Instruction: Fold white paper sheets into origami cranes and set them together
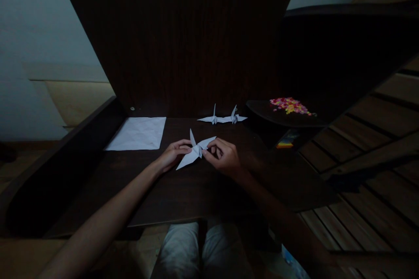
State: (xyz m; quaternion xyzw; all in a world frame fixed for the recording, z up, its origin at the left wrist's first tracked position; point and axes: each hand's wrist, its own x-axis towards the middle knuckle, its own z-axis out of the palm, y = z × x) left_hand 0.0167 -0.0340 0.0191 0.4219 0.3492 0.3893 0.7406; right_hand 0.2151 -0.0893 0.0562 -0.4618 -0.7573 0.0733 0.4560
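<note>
At the middle of the dark desk [147,196], note the limits of your view. Light is low. The far-side fingers of your left hand [170,155] are partly concealed, and the lower fingers of your right hand [227,158] curl into shadow. Your left forearm [108,207], right forearm [278,216] and trouser legs [180,248] are cut off toward the lower edge. Beneath the side shelf [257,108], a rainbow-coloured item [284,144] is too dim to identify.

Locate the held paper crane [197,151] between your two hands, just above the desk. Your left hand is closed on its left side, thumb toward you and fingers behind. Your right hand is closed on its right side, thumb tip against the body, bent forefinger at the wing. One wing points down toward you, the other up toward your right hand; a slender point rises beside your left fingertips.

Count the items: one crane in your grip; two standing cranes [214,119] near the back panel [183,43], their inner wings meeting or overlapping, which cannot be told; one white sheet [139,134] flat at left; one heap of small coloured pieces [290,106] on the shelf, too small to count.
</note>
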